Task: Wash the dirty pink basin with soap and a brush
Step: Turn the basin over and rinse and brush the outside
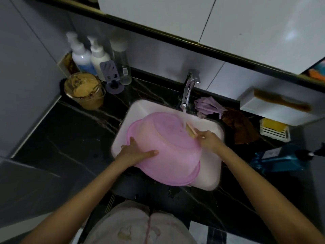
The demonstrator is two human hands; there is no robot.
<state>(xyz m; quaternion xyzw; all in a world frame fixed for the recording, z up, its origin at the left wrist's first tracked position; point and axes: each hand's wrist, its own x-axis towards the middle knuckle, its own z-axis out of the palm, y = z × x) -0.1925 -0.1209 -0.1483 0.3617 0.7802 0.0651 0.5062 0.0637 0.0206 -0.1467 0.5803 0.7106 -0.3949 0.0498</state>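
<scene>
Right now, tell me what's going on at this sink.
A person is washing the pink basin, which lies upside down and tilted over the sink. The left hand presses flat on its side; the right hand grips a brush against its base, under water running from the tap. Yellow soap sits in a dish on the counter.

Dim, soft and blurry wide-angle view, edges bent, glare on the upper cabinet [290,35]
</scene>
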